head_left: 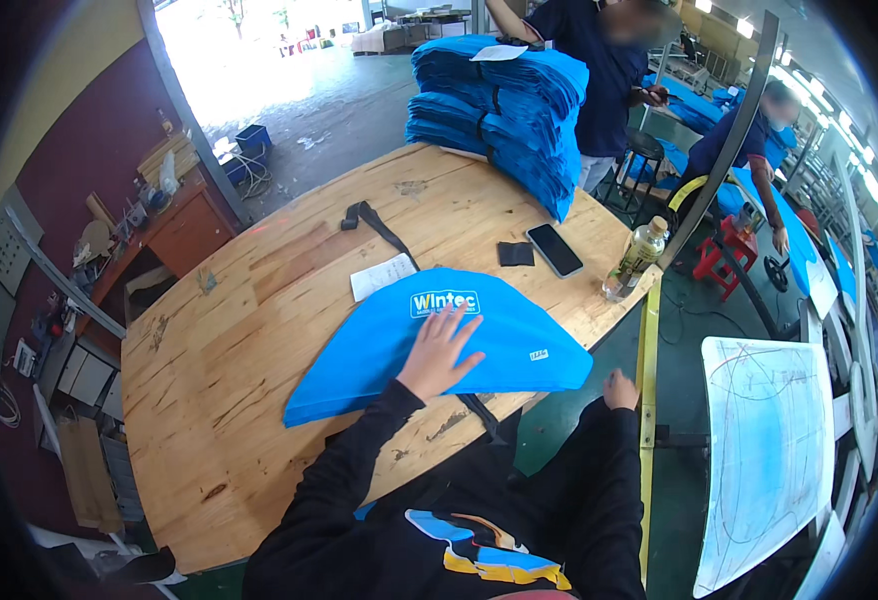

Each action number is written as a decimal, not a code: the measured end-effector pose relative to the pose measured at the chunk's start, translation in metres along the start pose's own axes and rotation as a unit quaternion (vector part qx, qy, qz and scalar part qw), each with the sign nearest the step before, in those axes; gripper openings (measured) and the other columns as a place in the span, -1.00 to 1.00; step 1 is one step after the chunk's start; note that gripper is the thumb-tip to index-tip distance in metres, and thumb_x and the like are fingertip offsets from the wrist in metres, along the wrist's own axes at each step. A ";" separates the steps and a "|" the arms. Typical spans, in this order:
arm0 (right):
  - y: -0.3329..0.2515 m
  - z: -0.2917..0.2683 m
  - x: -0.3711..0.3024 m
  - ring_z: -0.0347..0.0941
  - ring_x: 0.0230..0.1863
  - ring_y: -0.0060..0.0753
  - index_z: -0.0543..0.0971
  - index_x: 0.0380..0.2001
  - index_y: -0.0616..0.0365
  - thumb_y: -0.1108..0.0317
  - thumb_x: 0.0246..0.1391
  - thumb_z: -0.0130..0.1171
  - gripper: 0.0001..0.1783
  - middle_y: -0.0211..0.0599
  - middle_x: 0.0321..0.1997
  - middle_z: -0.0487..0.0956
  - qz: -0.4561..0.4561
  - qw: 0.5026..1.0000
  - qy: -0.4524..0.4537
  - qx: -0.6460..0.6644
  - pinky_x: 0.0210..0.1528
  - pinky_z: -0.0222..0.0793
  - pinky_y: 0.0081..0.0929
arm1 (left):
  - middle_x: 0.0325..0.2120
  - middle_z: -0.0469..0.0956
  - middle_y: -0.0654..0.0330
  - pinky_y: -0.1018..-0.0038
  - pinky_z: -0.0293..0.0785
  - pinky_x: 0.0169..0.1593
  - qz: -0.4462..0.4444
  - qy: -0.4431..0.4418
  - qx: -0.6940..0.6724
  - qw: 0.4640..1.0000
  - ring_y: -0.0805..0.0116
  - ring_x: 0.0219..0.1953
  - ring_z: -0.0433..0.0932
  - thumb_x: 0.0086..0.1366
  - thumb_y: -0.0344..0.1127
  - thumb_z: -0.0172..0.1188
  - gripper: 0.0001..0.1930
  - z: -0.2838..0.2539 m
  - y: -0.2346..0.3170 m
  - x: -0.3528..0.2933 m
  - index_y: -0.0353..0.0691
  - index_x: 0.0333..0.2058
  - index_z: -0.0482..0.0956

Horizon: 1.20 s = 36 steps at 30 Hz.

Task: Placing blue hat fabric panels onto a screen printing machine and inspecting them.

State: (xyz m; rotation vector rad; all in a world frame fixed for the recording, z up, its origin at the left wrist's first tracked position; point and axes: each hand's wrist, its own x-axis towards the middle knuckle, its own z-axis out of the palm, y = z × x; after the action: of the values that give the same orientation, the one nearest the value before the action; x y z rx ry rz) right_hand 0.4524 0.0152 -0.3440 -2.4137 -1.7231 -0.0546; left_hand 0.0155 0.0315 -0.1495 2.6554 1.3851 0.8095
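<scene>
A blue fan-shaped fabric piece [379,352], with a printed white logo and a small white label, lies near the table's front edge. My left hand [441,352] rests on it, open, fingers spread over the logo. Beyond the table edge, to the right of the fabric, my right hand [619,390] is curled into a loose fist; nothing shows in it. A black strap [384,232] runs under the fabric, and its other end [481,415] comes out at the front edge. A white paper slip [382,276] with writing lies partly under the fabric.
On the wooden table [229,400] are a phone [555,250], a dark square [516,254], a drink bottle [636,260] and a tall strapped stack of blue fabric [499,110]. Two people stand beyond. A marked white board [767,450] stands at the right.
</scene>
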 end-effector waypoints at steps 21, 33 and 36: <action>-0.027 -0.006 -0.007 0.57 -0.27 -0.04 0.58 -0.35 -0.03 -0.04 0.04 0.10 -0.66 -0.17 -0.38 0.63 0.054 0.996 -0.065 0.020 -0.21 0.41 -0.07 | 0.34 -0.07 -0.06 0.06 -0.13 0.36 0.292 -0.175 -0.143 0.929 0.00 0.38 -0.08 0.22 0.11 0.08 -0.22 0.097 0.129 -0.048 -0.20 0.29 0.08; -0.027 -0.003 -0.013 0.56 -0.24 -0.06 0.56 -0.34 0.01 -0.10 0.06 0.06 -0.60 -0.16 -0.40 0.62 0.065 0.994 -0.067 -0.052 -0.22 0.37 -0.01 | 0.31 0.01 -0.07 0.07 -0.10 0.36 0.280 -0.183 -0.248 0.909 -0.12 0.37 -0.09 0.30 -0.17 0.04 -0.52 0.099 0.117 -0.040 -0.21 0.15 0.33; -0.031 -0.005 -0.016 0.56 -0.30 -0.05 0.54 -0.40 0.01 -0.03 0.04 0.10 -0.66 -0.14 -0.43 0.61 0.054 0.997 -0.039 -0.040 -0.24 0.40 -0.05 | 0.30 0.02 -0.10 0.02 -0.10 0.35 0.272 -0.147 -0.260 0.915 -0.18 0.36 -0.11 0.26 -0.19 0.08 -0.59 0.086 0.122 -0.034 -0.20 0.06 0.44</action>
State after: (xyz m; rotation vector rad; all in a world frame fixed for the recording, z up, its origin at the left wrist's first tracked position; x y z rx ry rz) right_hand 0.4182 0.0093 -0.3378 -2.5955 -1.6472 -0.0150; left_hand 0.1316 -0.0510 -0.2059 2.5713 0.2870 0.6420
